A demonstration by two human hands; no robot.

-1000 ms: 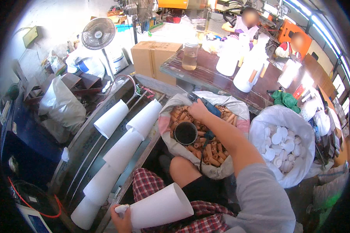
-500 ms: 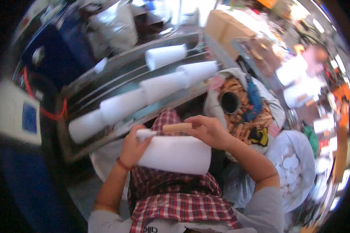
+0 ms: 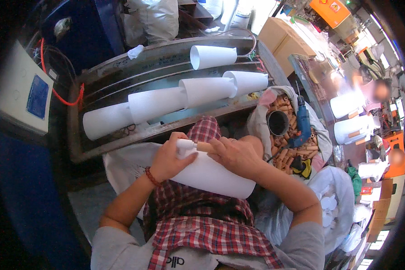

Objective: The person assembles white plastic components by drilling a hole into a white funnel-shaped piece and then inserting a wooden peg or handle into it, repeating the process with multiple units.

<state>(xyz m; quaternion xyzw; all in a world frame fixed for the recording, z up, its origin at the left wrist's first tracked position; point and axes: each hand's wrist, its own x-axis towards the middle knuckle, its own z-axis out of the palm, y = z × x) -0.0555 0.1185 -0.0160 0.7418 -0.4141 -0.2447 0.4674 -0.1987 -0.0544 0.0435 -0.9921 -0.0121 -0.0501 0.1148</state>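
Across my lap lies a white tapered cup-like container (image 3: 220, 177), held at its left end by my left hand (image 3: 168, 157). A short white stub stands on its side between my left thumb and fingers. Gripped in my right hand (image 3: 236, 155) is a tan wooden handle (image 3: 204, 146). Its end meets the stub; I cannot tell how far it goes in. Ahead of me, several similar white containers (image 3: 157, 102) rest in a row on a long trough (image 3: 108, 150), with another white container (image 3: 215, 57) behind them.
To my right, a sack (image 3: 321, 130) of wooden handles (image 3: 281, 159) bears a blue power drill (image 3: 302, 123) and a dark cylinder (image 3: 278, 123). A bag (image 3: 342, 189) with white discs sits nearer. Cardboard boxes (image 3: 283, 40), a blue machine (image 3: 83, 33) and co-workers surround the area.
My right hand has brought the wooden handle left and against the white stub. The container has tilted, its right end now lower. The whole view has shifted slightly.
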